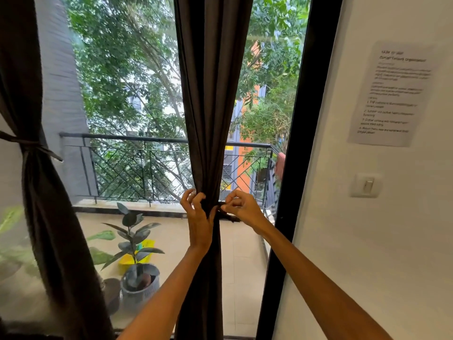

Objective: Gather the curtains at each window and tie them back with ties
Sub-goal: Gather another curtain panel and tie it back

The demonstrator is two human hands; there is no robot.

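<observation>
The person is standing at the glass door with both arms stretched forward, and the dark middle curtain [210,119] is hanging straight down between the two hands. The left hand [199,217] is curling its fingers round the left edge of the bunched cloth, gripping the gathered folds at the narrowest place. Just to the right of it, the right hand [241,207] is pinching the end of a dark tie [226,214] between thumb and forefinger, with the other fingers bent loosely above. The tie is running from that pinch across to the curtain and disappearing behind the left hand, so how far round the bundle it is going cannot be told. Below the hands the cloth is falling in one tight column; above them it is spreading wider. Well off to the left of the left hand, a second curtain [49,192] is hanging already cinched by its own tie [27,143]. Beyond the glass, below and left of the left hand, a potted plant [137,266] is sitting on the balcony floor. To the right of the right hand, a printed sheet [392,94] and a wall switch [366,185] are showing on the white wall.
</observation>
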